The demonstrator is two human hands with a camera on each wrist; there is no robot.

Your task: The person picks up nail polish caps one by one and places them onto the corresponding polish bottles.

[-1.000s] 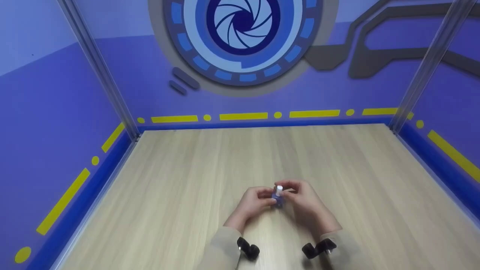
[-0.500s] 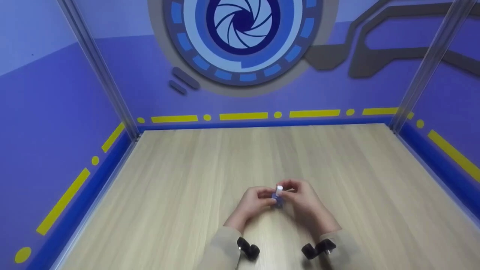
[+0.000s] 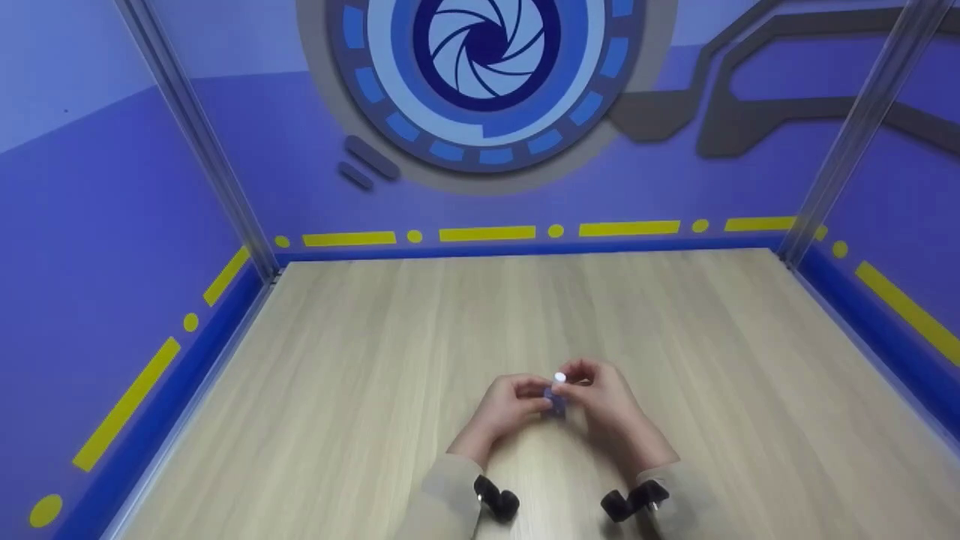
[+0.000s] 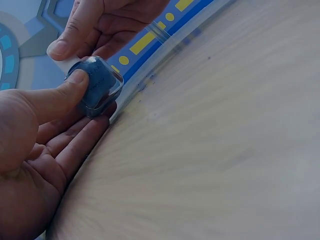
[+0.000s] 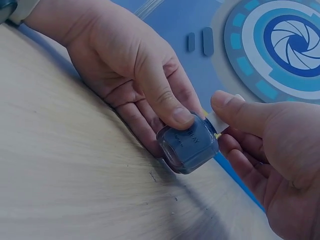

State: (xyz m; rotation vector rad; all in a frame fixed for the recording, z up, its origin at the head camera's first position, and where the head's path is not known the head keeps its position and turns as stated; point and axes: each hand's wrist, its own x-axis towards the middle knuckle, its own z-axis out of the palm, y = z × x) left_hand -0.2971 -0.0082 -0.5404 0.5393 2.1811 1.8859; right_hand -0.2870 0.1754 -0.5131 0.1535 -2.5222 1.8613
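Observation:
A small nail polish bottle [image 5: 192, 150] with blue glass and dark lettering is held over the wooden table. Its white cap [image 3: 560, 377] points up in the head view. My left hand [image 3: 506, 405] grips the bottle's body, the thumb pressing one flat face and the fingers behind it. On the cap, my right hand [image 3: 604, 394] pinches with thumb and fingertips. In the left wrist view, the bottle [image 4: 100, 85] lies between the two hands, and the thumb of the right hand covers part of the cap. Whether the bottle's base touches the table cannot be told.
The wooden table [image 3: 375, 337] is bounded by blue printed panels [image 3: 247, 157] at the back and both sides. Metal posts [image 3: 202, 142] stand at the back corners. Both wrists carry black camera mounts [image 3: 496, 498].
The cap shows less of its side and more of its round top than before. My right fingers have shifted slightly on it. The left hand has hardly moved.

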